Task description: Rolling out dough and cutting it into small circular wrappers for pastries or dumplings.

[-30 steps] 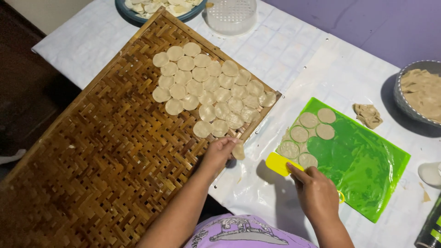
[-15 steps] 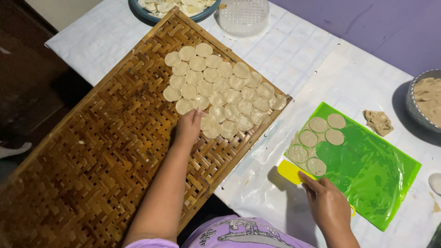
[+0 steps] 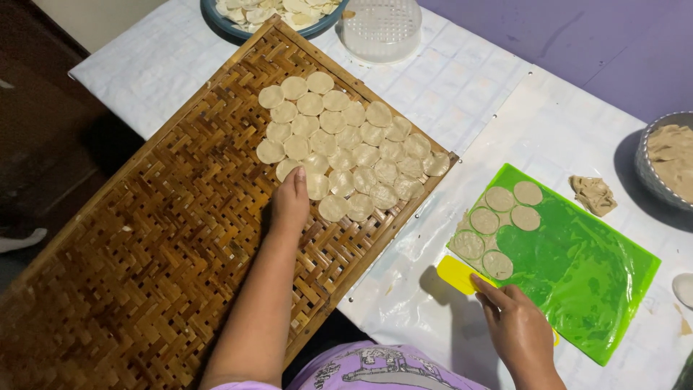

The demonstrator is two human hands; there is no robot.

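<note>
Two bare hands are working apart. The left hand (image 3: 290, 204) is lying flat with its fingers together, fingertips pressing on a pale dough round (image 3: 288, 168) at the near edge of the cluster of dough rounds (image 3: 346, 141); nothing is clamped in it. A second ago this hand was farther toward the near right corner of the cluster, so it has been moving leftward along that edge, which suggests it is setting rounds down one after another. Under the palm, the woven bamboo tray (image 3: 144, 274) is stretching away bare on the hand's near side. The right hand (image 3: 520, 336) is curling its fingers on a yellow scraper (image 3: 456, 274), and has been staying at the near corner of the green mat (image 3: 577, 274). Just beyond its fingertips, five cut rounds (image 3: 498, 217) are sitting on that mat. Farther out, a dough scrap (image 3: 593, 193) is lying on the white table cover (image 3: 469, 94), with a grey bowl of dough (image 3: 668, 166) beyond it and a clear lid (image 3: 379, 29) beside a blue dish (image 3: 216, 18) past the tray.
</note>
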